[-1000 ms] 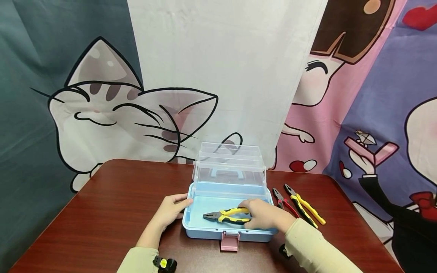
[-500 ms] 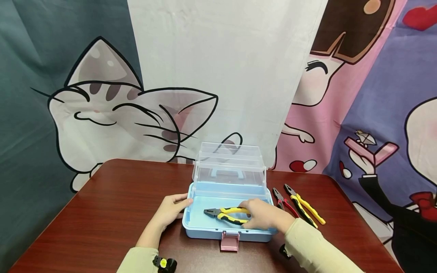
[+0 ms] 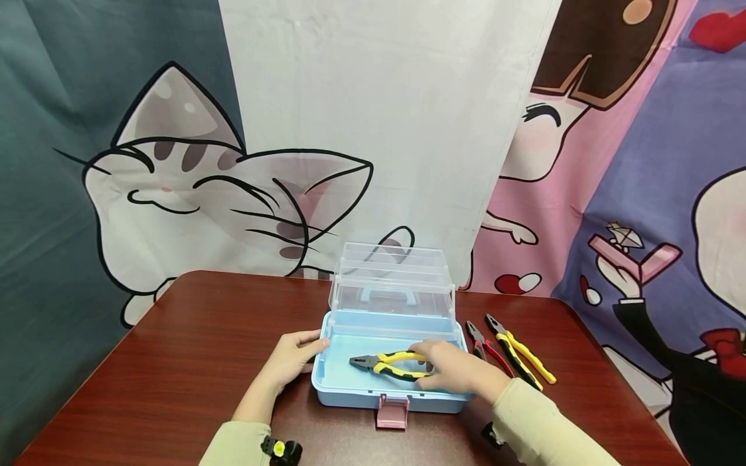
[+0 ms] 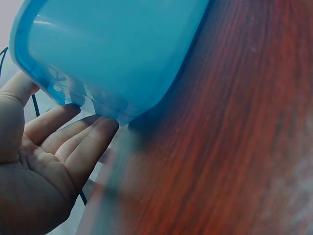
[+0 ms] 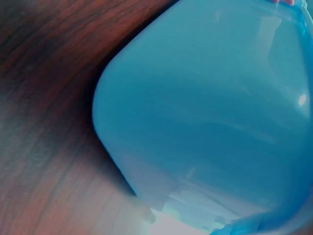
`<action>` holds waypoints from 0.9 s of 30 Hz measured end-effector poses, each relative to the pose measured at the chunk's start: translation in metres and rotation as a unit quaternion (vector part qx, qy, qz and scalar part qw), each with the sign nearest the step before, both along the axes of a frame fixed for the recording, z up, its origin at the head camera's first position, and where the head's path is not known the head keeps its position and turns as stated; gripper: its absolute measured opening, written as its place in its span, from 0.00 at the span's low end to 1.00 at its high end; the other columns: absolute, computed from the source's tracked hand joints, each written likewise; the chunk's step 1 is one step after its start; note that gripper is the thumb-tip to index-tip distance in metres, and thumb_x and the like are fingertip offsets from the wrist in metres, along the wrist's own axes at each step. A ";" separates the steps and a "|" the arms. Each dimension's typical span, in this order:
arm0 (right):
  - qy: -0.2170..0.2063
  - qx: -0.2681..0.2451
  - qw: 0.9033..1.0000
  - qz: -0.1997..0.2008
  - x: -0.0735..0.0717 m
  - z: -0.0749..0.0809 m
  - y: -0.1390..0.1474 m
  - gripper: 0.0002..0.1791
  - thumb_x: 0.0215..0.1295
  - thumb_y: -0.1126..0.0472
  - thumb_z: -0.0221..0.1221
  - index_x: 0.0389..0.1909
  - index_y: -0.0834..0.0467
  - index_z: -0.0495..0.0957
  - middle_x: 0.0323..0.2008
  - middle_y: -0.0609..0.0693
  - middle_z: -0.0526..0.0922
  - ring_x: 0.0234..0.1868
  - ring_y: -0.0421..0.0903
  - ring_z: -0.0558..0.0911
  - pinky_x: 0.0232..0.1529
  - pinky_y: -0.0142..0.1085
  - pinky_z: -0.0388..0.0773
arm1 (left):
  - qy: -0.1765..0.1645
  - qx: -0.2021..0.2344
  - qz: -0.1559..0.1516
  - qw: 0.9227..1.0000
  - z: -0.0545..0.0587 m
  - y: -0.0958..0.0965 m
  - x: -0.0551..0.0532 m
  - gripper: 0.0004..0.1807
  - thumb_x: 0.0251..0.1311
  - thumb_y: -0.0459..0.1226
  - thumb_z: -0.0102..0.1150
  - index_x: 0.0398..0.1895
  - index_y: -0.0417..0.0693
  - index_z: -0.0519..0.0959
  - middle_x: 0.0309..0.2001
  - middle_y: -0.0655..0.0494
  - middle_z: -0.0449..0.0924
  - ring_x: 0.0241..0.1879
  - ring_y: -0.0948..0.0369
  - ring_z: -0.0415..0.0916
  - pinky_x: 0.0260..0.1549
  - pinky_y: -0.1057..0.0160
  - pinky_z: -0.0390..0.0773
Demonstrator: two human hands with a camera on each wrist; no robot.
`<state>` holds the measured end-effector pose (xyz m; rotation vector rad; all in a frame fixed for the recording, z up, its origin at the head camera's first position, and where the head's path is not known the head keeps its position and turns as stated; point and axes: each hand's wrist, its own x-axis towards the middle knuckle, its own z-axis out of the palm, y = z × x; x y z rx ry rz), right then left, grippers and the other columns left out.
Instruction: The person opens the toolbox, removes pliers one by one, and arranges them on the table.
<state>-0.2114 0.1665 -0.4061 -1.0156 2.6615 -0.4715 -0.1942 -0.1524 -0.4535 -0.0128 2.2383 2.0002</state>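
A light-blue toolbox (image 3: 350,399) stands on the table with its clear lid (image 3: 396,268) raised at the back. Inside it lie yellow-and-black combination pliers (image 3: 386,358), metal nose pointing left. My right hand (image 3: 449,367) reaches over the box's right side and holds the ends of the handles between thumb and fingers; the palm side is hidden. My left hand (image 3: 291,357) grips the left wall, thumb over the rim, fingers (image 4: 93,152) against the outside in the left wrist view. Only the box's outer wall (image 5: 195,112) fills the right wrist view, the right hand out of sight.
Right of the box lie red-and-black pliers (image 3: 491,347) and a second yellow-and-black pair (image 3: 514,349) on the dark red wooden table (image 3: 204,362). A pink latch (image 3: 393,411) hangs down at the box's front. Behind the table hangs a cartoon-printed cloth (image 3: 408,129).
The pliers in the box have turned slightly, their nose moving a little back and right. My right hand has shifted slightly right; the left hand has stayed on the box wall.
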 end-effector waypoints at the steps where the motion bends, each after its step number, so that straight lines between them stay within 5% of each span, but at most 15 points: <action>1: 0.001 -0.003 1.000 -0.001 0.000 0.000 0.001 0.31 0.55 0.54 0.65 0.59 0.64 0.71 0.46 0.52 0.80 0.38 0.41 0.80 0.36 0.31 0.78 | 0.000 -0.001 0.000 1.000 0.000 0.000 0.000 0.29 0.62 0.42 0.58 0.62 0.35 0.70 0.58 0.35 0.73 0.49 0.50 0.80 0.38 0.54 0.84; 21: 0.021 -0.090 0.996 -0.007 0.013 0.004 0.020 0.27 0.55 0.52 0.65 0.56 0.55 0.73 0.43 0.48 0.80 0.39 0.38 0.79 0.38 0.32 0.78 | -0.002 0.000 0.007 1.000 -0.003 0.001 -0.002 0.28 0.60 0.43 0.60 0.61 0.36 0.72 0.56 0.37 0.76 0.45 0.54 0.81 0.37 0.55 0.84; 27: 0.022 -0.107 0.994 -0.005 0.016 0.005 0.023 0.30 0.56 0.51 0.65 0.58 0.60 0.72 0.47 0.52 0.80 0.41 0.43 0.81 0.39 0.32 0.80 | -0.003 -0.002 0.006 1.000 -0.005 0.001 -0.002 0.29 0.60 0.44 0.61 0.61 0.36 0.72 0.55 0.37 0.76 0.44 0.55 0.82 0.37 0.55 0.84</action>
